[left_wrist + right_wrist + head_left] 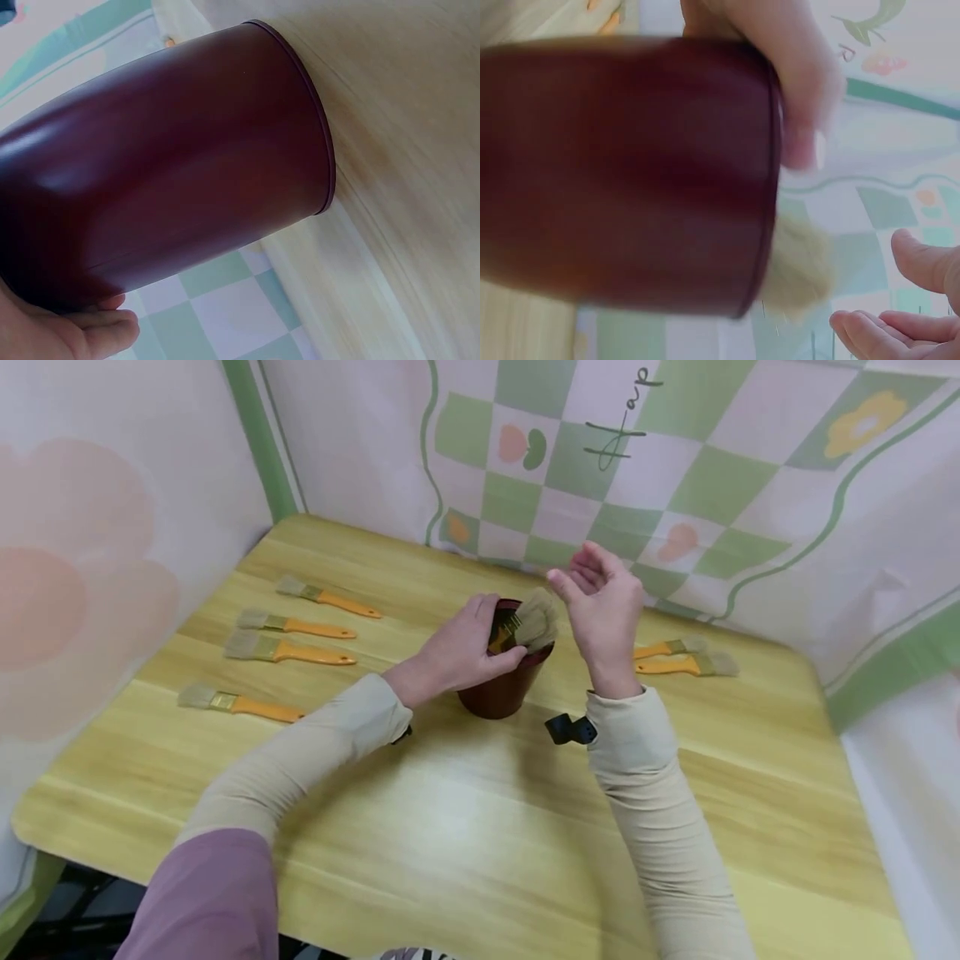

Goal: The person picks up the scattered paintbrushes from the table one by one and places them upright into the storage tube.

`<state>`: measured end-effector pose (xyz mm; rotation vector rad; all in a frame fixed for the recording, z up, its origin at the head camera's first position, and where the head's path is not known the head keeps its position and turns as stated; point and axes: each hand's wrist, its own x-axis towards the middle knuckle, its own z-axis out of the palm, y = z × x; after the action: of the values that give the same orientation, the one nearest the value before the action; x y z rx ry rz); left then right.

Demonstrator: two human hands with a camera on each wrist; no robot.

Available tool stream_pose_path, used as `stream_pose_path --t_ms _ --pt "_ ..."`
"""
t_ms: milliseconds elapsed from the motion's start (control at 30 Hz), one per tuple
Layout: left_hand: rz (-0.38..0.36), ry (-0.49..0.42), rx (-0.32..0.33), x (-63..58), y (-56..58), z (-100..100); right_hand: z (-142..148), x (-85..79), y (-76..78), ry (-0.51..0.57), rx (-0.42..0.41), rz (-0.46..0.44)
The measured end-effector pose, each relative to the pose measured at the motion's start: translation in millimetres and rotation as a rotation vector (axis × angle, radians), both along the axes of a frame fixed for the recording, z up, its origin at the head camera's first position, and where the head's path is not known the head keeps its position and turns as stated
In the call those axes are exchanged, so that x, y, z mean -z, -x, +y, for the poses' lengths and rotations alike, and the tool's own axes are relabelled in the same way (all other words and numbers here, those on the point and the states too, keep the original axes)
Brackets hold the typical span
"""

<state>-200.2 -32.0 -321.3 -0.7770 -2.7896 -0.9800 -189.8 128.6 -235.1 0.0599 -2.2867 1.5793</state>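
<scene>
A dark red, round pot (pixel 492 695) stands on the wooden table, tilted little if at all. My left hand (pixel 459 647) grips it at the rim, thumb on the near side and fingers on the far side. Paintbrushes with pale bristles (pixel 537 620) lean in the pot and show above its rim; how many is unclear. Just right of the bristles is my right hand (pixel 609 618), raised with loosely bent fingers and nothing in it. In the right wrist view the right hand (pixel 922 300) is apart from the bristles (pixel 799 270).
Several paintbrushes with orange handles (pixel 288 652) lie spread on the table's left side. Two more paintbrushes (pixel 686 658) lie to the right, behind the right wrist. A printed curtain (pixel 570 460) hangs along the table's back edge.
</scene>
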Motion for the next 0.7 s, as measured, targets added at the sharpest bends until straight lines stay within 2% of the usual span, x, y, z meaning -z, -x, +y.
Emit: stream_pose_path --t_ms 133,267,433,600,700 --pt "-0.019 -0.007 0.000 -1.4 0.0 -2 16 1.4 2.2 0.043 0.075 0.004" --pt "-0.025 -0.005 0.001 -0.6 0.1 -3 37 8.0 4.1 0.011 0.167 -0.063" --pt "-0.009 -0.004 0.000 2.9 -0.8 -3 66 17.4 0.3 -0.123 0.245 -0.171" --pt "-0.016 -0.005 0.004 2.6 -1.5 -5 97 29.0 -11.9 -0.273 0.265 -0.282" --pt "-0.007 -0.001 0.000 1.8 -0.8 -5 121 37.3 -17.4 -0.346 0.324 -0.326"
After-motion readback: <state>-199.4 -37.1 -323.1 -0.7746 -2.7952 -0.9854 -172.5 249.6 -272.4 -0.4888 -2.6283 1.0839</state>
